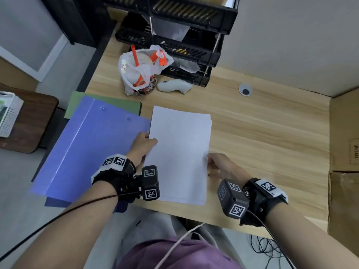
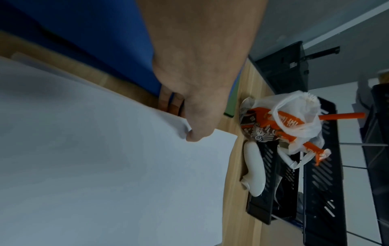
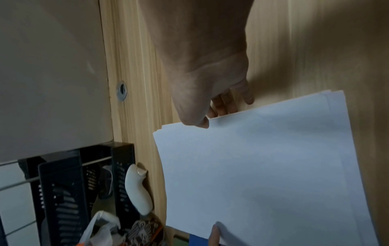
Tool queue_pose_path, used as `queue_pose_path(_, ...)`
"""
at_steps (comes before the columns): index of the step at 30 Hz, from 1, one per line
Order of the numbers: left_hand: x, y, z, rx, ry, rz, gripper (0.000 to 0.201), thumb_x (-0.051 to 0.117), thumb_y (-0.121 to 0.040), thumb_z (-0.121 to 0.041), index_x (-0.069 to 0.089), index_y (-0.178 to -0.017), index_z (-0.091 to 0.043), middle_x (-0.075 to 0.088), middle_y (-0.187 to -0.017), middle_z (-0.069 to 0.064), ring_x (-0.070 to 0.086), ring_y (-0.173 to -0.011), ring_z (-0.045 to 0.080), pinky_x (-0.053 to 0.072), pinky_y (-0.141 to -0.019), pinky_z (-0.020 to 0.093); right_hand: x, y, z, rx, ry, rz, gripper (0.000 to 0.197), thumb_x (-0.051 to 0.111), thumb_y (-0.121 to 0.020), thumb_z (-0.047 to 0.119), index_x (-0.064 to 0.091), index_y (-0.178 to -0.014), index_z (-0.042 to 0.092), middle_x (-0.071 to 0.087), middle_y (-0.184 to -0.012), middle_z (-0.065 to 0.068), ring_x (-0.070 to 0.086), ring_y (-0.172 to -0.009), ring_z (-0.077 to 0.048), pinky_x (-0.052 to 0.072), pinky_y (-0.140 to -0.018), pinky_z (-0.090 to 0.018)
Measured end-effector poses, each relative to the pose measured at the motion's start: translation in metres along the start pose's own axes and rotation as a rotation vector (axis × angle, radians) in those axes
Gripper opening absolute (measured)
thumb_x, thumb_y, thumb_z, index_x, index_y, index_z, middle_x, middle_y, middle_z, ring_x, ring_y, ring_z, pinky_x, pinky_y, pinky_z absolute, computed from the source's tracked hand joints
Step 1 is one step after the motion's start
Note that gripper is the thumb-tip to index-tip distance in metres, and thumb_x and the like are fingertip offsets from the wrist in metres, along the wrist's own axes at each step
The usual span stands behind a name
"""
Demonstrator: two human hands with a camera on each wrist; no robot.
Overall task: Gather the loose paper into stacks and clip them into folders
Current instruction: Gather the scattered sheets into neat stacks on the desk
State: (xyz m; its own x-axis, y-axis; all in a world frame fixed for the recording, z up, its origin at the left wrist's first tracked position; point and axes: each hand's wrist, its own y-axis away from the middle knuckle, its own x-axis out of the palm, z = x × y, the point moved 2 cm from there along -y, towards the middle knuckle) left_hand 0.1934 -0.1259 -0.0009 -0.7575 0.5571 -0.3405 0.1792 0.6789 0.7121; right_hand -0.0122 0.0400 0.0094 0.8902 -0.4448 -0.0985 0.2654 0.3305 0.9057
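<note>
A stack of white paper (image 1: 180,152) lies on the wooden desk (image 1: 262,133), its sheets slightly offset at the far right corner. My left hand (image 1: 142,144) pinches the stack's left edge, thumb on top and fingers underneath; the left wrist view shows the thumb (image 2: 195,133) pressing the paper (image 2: 105,166). My right hand (image 1: 219,166) pinches the right edge, thumb (image 3: 195,119) on top of the paper (image 3: 263,166) and fingers below. A closed blue folder (image 1: 89,148) lies left of the stack, overhanging the desk edge, with a green folder (image 1: 120,106) under it.
A plastic bag with a drink cup and orange straw (image 1: 143,68) stands behind the paper, beside a white controller (image 1: 172,86). Black stacked letter trays (image 1: 184,45) fill the desk's back. A cable grommet (image 1: 245,90) sits at right, near cardboard boxes (image 1: 343,152).
</note>
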Motion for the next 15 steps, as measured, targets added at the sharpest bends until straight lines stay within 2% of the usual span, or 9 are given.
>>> queue_pose_path(1,0.006,0.002,-0.002,0.02,0.011,0.006,0.011,0.056,-0.087,-0.008,0.054,-0.077,-0.012,0.058,-0.078,0.004,0.055,-0.073,0.023,0.041,-0.065,0.028,-0.003,-0.001,-0.002,-0.008,-0.018,-0.006,0.033,0.038,-0.091,0.006,0.04,-0.061,0.016,0.035,-0.051,0.002,0.027,-0.043,-0.014,0.022,-0.054,-0.025)
queue_pose_path(2,0.012,0.001,-0.002,0.034,-0.005,0.02,0.006,0.056,-0.087,-0.007,0.056,-0.081,-0.009,0.059,-0.08,0.006,0.055,-0.072,0.022,0.04,-0.062,0.027,-0.006,0.001,-0.004,-0.013,-0.04,-0.012,0.033,0.037,-0.09,0.004,0.036,-0.059,0.017,0.031,-0.05,0.002,0.024,-0.04,-0.013,0.02,-0.054,-0.026)
queue_pose_path(4,0.021,0.004,-0.002,0.09,-0.036,0.004,0.006,0.06,-0.084,-0.009,0.061,-0.09,-0.009,0.062,-0.083,0.003,0.058,-0.073,0.021,0.042,-0.062,0.026,-0.012,0.0,-0.009,-0.019,-0.078,-0.032,0.034,0.036,-0.088,0.001,0.033,-0.058,0.017,0.03,-0.048,0.002,0.024,-0.035,-0.012,0.019,-0.052,-0.027)
queue_pose_path(6,0.027,0.007,-0.002,0.164,-0.022,-0.026,0.011,0.064,-0.08,-0.011,0.062,-0.091,-0.013,0.062,-0.08,-0.003,0.059,-0.072,0.018,0.044,-0.059,0.022,-0.018,0.0,-0.013,-0.023,-0.102,-0.07,0.035,0.037,-0.088,0.001,0.035,-0.057,0.016,0.033,-0.051,0.001,0.028,-0.035,-0.013,0.023,-0.051,-0.027)
queue_pose_path(8,0.032,0.013,-0.005,0.215,0.041,0.043,0.019,0.064,-0.084,-0.008,0.06,-0.1,-0.015,0.063,-0.084,-0.007,0.06,-0.073,0.014,0.046,-0.054,0.014,-0.022,-0.001,-0.017,-0.019,-0.123,-0.088,0.033,0.039,-0.091,0.002,0.041,-0.061,0.015,0.037,-0.056,-0.001,0.034,-0.042,-0.014,0.029,-0.051,-0.025)
queue_pose_path(10,0.039,0.02,-0.007,0.203,0.116,0.175,0.03,0.061,-0.09,-0.008,0.053,-0.119,-0.015,0.065,-0.102,-0.002,0.064,-0.086,0.014,0.05,-0.062,0.013,-0.023,0.002,-0.018,-0.032,-0.116,-0.06,0.029,0.041,-0.094,0.003,0.051,-0.068,0.011,0.047,-0.061,-0.004,0.044,-0.049,-0.018,0.037,-0.049,-0.022)
queue_pose_path(12,0.043,0.026,-0.006,0.202,0.157,0.246,0.044,0.057,-0.094,-0.008,0.045,-0.136,-0.018,0.061,-0.123,-0.001,0.062,-0.107,0.016,0.051,-0.08,0.022,-0.026,0.005,-0.019,-0.066,-0.119,-0.039,0.026,0.045,-0.095,0.0,0.059,-0.074,0.004,0.058,-0.061,-0.006,0.056,-0.048,-0.018,0.044,-0.044,-0.019)
queue_pose_path(14,0.046,0.034,-0.01,0.231,0.212,0.268,0.049,0.055,-0.096,-0.008,0.041,-0.142,-0.02,0.06,-0.13,-0.003,0.059,-0.117,0.015,0.05,-0.092,0.03,-0.03,0.005,-0.021,-0.118,-0.139,-0.036,0.016,0.051,-0.093,-0.001,0.063,-0.083,-0.003,0.063,-0.064,-0.008,0.06,-0.045,-0.015,0.046,-0.042,-0.018)
queue_pose_path(15,0.048,0.04,-0.014,0.254,0.234,0.284,0.05,0.055,-0.096,-0.008,0.042,-0.142,-0.022,0.06,-0.131,-0.004,0.059,-0.118,0.014,0.049,-0.096,0.032,-0.034,0.006,-0.022,-0.155,-0.155,-0.039,0.01,0.056,-0.092,0.004,0.063,-0.093,-0.004,0.065,-0.07,-0.009,0.061,-0.049,-0.015,0.047,-0.045,-0.019)
